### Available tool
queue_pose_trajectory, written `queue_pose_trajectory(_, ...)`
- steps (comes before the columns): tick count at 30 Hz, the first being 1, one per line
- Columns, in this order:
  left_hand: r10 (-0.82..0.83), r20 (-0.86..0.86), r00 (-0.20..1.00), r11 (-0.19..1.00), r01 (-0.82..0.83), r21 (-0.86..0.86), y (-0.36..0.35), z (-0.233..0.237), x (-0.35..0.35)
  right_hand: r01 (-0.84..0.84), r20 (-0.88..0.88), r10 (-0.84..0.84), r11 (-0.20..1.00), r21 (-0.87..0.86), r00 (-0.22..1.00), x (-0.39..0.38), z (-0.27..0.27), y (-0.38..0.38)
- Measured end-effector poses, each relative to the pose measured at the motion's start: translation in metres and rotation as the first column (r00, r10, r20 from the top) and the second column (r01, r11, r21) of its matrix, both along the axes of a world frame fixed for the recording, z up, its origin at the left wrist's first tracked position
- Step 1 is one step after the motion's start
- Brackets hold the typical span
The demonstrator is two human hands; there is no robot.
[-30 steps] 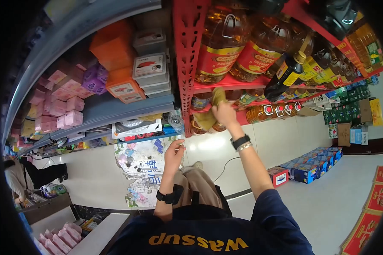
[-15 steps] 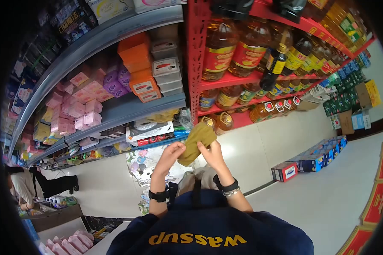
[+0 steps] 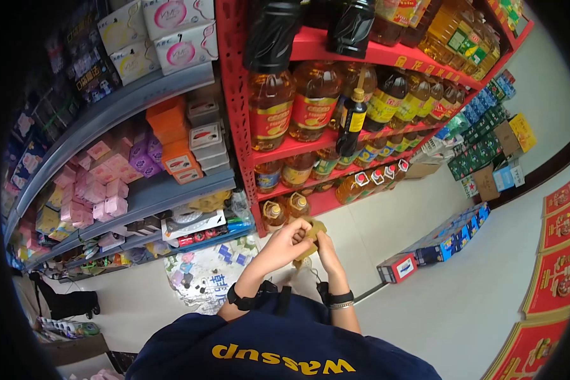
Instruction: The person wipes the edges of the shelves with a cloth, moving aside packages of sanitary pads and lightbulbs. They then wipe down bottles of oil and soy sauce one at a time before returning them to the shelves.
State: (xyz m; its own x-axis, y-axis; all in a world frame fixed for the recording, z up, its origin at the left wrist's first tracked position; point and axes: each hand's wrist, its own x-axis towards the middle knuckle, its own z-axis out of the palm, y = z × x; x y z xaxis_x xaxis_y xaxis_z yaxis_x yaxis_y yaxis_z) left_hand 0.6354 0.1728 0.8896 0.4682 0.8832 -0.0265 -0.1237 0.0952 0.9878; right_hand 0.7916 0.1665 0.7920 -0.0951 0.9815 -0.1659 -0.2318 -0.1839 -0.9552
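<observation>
An olive-green cloth (image 3: 315, 232) is bunched between my two hands, in front of my body. My left hand (image 3: 290, 240) has its fingers curled closed on the cloth's left side. On the other side, my right hand (image 3: 326, 249) grips the cloth with its fingers closed. Part of the cloth is hidden behind the fingers. Beyond the hands, oil bottles (image 3: 274, 211) stand on the bottom of the red shelf (image 3: 240, 126).
A grey shelf (image 3: 139, 196) with pink, purple and orange packs runs along the left. Blue boxes (image 3: 446, 240) and a red box (image 3: 399, 267) sit on the floor at right. Red cartons (image 3: 554, 278) line the right edge. Another person's dark-clothed leg (image 3: 73, 304) shows at far left.
The view has shifted, with the shelves now farther left. The cloth, spread out before, is now bunched up. My hands have come closer together, and my left hand's fingers have curled in.
</observation>
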Motion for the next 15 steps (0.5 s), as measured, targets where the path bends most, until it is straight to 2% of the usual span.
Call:
queue_pose_trajectory(2,0.158,-0.190,0.969,0.982,-0.133,0.137,0.019,-0.001,0.007,-0.113,0.031,0.118,0.984,-0.137,0.992,0.022,0.020,0.009)
queue_pose_trajectory(3,0.255,-0.204,0.945,0.948,-0.203,0.247,0.032,-0.004,0.010,-0.110,0.083,0.120,0.988,-0.108,0.989,0.032,0.017,0.012)
queue_pose_trajectory(4,0.286,-0.177,0.942,0.948,-0.251,0.197,0.044,-0.005,0.011,-0.126,0.083,0.135,0.987,-0.104,0.987,0.048,0.009,0.015)
queue_pose_trajectory(6,0.385,0.046,0.922,0.922,-0.386,0.024,0.060,0.002,0.023,-0.249,-0.045,0.246,0.960,-0.130,0.968,0.083,0.000,0.027)
queue_pose_trajectory(7,0.406,0.078,0.911,0.911,-0.410,0.045,0.069,0.001,0.028,-0.245,-0.073,0.239,0.966,-0.084,0.968,0.098,0.007,0.029)
queue_pose_trajectory(10,0.421,0.027,0.907,0.907,-0.420,-0.030,0.088,0.022,0.055,-0.312,-0.092,0.309,0.950,-0.029,0.947,0.145,0.012,0.042)
queue_pose_trajectory(11,0.414,0.050,0.909,0.909,-0.416,0.038,0.095,0.018,0.064,-0.314,-0.165,0.302,0.948,-0.048,0.939,0.159,0.016,0.046)
queue_pose_trajectory(12,0.413,0.054,0.909,0.909,-0.415,0.036,0.100,0.020,0.071,-0.313,-0.160,0.301,0.949,-0.050,0.940,0.169,0.022,0.050)
queue_pose_trajectory(14,0.460,-0.027,0.888,0.874,-0.446,0.194,0.108,0.025,0.082,-0.248,-0.330,0.224,0.968,-0.031,0.917,0.185,0.032,0.066)
queue_pose_trajectory(15,0.468,-0.038,0.883,0.878,-0.459,0.136,0.109,0.032,0.086,-0.265,-0.319,0.243,0.964,-0.026,0.916,0.191,0.038,0.077)
